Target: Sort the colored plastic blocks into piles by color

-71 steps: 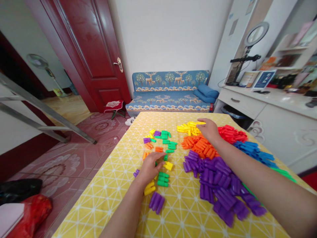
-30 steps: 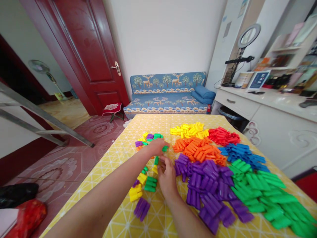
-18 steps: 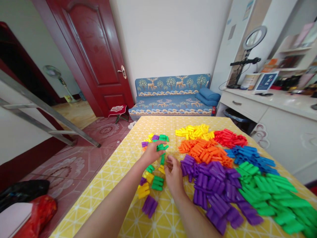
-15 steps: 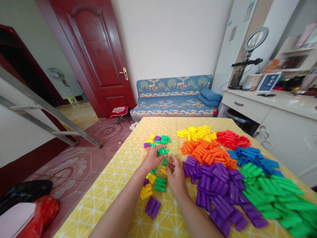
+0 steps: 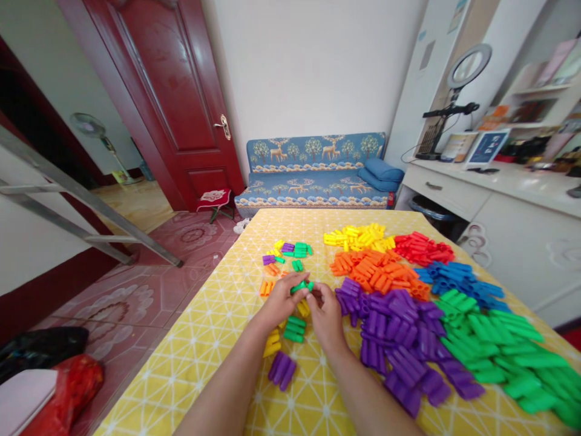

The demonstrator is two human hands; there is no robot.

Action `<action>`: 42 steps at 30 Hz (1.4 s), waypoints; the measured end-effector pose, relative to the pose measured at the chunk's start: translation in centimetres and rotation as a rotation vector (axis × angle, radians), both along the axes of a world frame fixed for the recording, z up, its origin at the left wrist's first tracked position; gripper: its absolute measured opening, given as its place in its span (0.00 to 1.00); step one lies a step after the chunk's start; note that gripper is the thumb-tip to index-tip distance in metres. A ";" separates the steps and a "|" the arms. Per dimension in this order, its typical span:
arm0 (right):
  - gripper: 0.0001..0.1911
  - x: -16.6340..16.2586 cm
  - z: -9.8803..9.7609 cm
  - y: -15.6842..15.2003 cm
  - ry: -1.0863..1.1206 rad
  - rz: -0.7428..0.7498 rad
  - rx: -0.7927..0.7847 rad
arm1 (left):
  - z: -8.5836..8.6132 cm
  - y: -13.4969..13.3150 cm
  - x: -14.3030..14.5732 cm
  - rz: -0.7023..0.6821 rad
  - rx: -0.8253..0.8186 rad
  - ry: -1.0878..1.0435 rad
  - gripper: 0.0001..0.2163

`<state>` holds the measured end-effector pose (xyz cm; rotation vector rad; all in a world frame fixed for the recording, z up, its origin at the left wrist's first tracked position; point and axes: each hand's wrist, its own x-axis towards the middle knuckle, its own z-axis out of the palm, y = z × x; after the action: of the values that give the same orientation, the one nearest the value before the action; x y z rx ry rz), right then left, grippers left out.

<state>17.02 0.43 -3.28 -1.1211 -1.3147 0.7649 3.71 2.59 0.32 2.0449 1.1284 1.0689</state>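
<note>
Over the left part of the table, my left hand (image 5: 281,300) pinches a small green plastic tube block (image 5: 299,286). The fingertips of my right hand (image 5: 327,315) close on that block's right end, so both hands meet at it. Just below them lie a green ribbed block (image 5: 295,329), a yellow block (image 5: 272,343) and a purple block (image 5: 282,370). Another yellow piece (image 5: 303,309) shows partly between the wrists. Beyond the hands are a small green piece (image 5: 297,265), orange pieces (image 5: 267,287) and a mixed group of green (image 5: 300,249), purple and yellow blocks.
Sorted heaps fill the table's right side: yellow (image 5: 361,237), orange (image 5: 376,269), red (image 5: 423,249), blue (image 5: 465,284), purple (image 5: 399,339) and green (image 5: 499,345). A yellow patterned cloth (image 5: 204,339) covers the table. Behind it stands a blue sofa (image 5: 308,181); a white cabinet (image 5: 508,230) is right.
My right hand has come in from beside the left hand and now touches the green block. My left hand has come slightly lower in view, uncovering a small green piece behind it.
</note>
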 end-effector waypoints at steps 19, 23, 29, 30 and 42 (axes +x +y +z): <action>0.16 13.4 6.7 -2.1 -0.164 -0.375 0.120 | -1.0 0.8 -1.1 0.037 -0.036 -0.033 0.16; 0.19 24.2 6.3 -2.0 -0.611 -0.651 0.056 | -1.2 0.8 -1.0 0.049 -0.055 -0.051 0.17; 0.20 31.1 4.1 -2.4 -0.961 -0.713 -0.113 | -1.2 0.9 -1.0 0.059 -0.067 -0.056 0.17; 0.20 31.4 3.8 -2.3 -0.985 -0.706 -0.133 | -1.2 0.8 -1.1 0.058 -0.065 -0.059 0.17; 0.11 16.8 6.6 -3.0 -0.637 -0.355 0.292 | -1.4 1.0 -1.0 0.065 -0.031 -0.140 0.18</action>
<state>33.85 -2.54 3.36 -1.3599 -1.6175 -0.0678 2.70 3.56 -1.10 1.8898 1.1398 1.1992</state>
